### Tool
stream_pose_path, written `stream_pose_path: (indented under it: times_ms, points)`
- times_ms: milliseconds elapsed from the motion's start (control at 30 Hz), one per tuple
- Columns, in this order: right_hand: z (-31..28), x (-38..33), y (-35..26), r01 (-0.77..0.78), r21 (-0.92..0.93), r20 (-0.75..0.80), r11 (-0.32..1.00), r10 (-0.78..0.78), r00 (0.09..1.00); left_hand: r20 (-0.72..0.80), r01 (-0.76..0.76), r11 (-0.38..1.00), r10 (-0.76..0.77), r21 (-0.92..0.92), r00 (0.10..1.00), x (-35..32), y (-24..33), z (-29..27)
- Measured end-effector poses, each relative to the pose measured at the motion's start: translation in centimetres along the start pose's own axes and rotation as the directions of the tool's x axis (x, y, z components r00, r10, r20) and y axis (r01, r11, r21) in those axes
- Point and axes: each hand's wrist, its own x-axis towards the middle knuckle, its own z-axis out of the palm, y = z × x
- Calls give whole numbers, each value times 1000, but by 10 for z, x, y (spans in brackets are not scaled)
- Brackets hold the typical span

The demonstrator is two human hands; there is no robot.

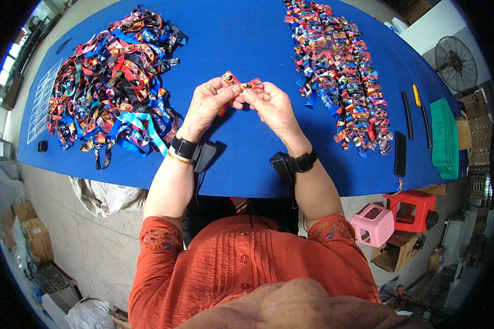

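Observation:
Over the middle of the blue-covered table (230, 164), my left hand (209, 101) and my right hand (271, 107) meet at their fingertips. Between them is a short printed ribbon strap (252, 85), mostly red and yellow, pinched by both hands. One end of it sticks up above the left fingers. Part of the strap is hidden behind the fingers. To the left lies a loose, tangled heap of printed ribbon straps (121, 71). On the right, many small folded ribbon pieces (335, 66) are laid in long dense rows.
A green plastic bin (444, 140) stands at the table's right edge, near a black flat bar (400, 153) and a yellow-handled tool (416, 94). Beyond is a fan (454, 63). Pink (374, 225) and red (411, 211) stools stand below right. A white sack (104, 196) lies below left.

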Motion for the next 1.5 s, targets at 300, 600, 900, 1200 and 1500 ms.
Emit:
stream_pose_path:
  times_ms: [300,600,900,1200,1500]
  points:
    - [-5,3,10,8,44,-7,999,-8,1000,13,23,998,-24,57,1000,-2,4,6]
    - [-3,0,1,57,-59,-59,997,-60,996,34,19,995,-22,94,999,-5,8,10]
    - [0,-3,-5,54,-4,-36,999,-54,998,48,24,997,-21,-76,999,-1,-1,7]
    - [3,-2,-6,54,40,-25,998,-53,998,25,-10,995,12,-103,1000,-3,0,9]
    - [3,-1,0,100,85,-52,991,-96,994,44,-11,998,14,-66,999,-4,4,11]
